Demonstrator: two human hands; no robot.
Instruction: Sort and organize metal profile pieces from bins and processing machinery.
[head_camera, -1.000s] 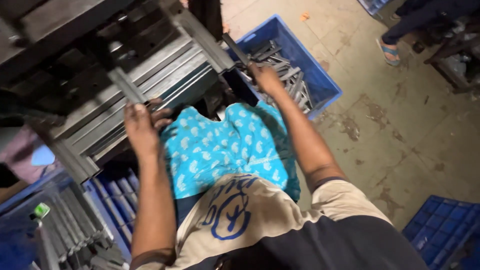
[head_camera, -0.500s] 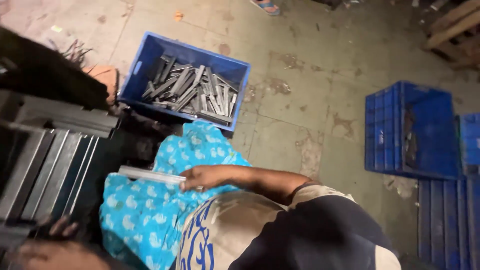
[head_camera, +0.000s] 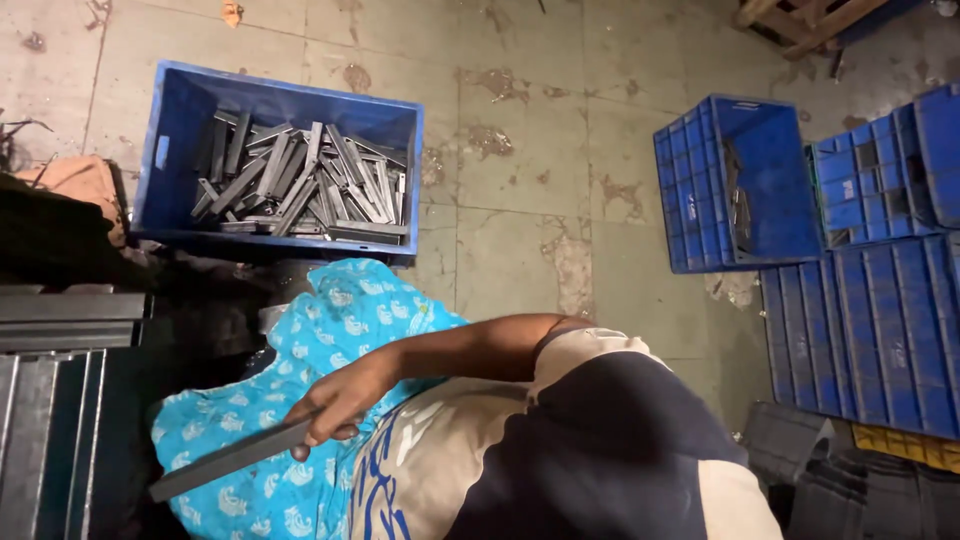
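My right hand (head_camera: 340, 400) is closed around one end of a long flat dark metal bar (head_camera: 225, 462). It holds the bar slanted over my lap, above a turquoise patterned cloth (head_camera: 330, 320). My arm reaches in from the right, out of a short beige and dark sleeve. My left hand is out of view. On the floor beyond my knees stands a blue plastic crate (head_camera: 160, 150) with several similar grey metal bars (head_camera: 300, 185) lying loose inside.
A dark metal rack or machine frame (head_camera: 45, 400) fills the left edge. Blue crates (head_camera: 735, 180) stand and lie stacked at the right, with dark bins (head_camera: 790, 445) below them. The stained tile floor (head_camera: 560, 130) lies between them, and a wooden pallet corner (head_camera: 800, 15) shows at the top.
The view has swung from the rack toward the floor and crates. My right hand has drawn a metal bar down over my lap. My left hand has dropped out of view.
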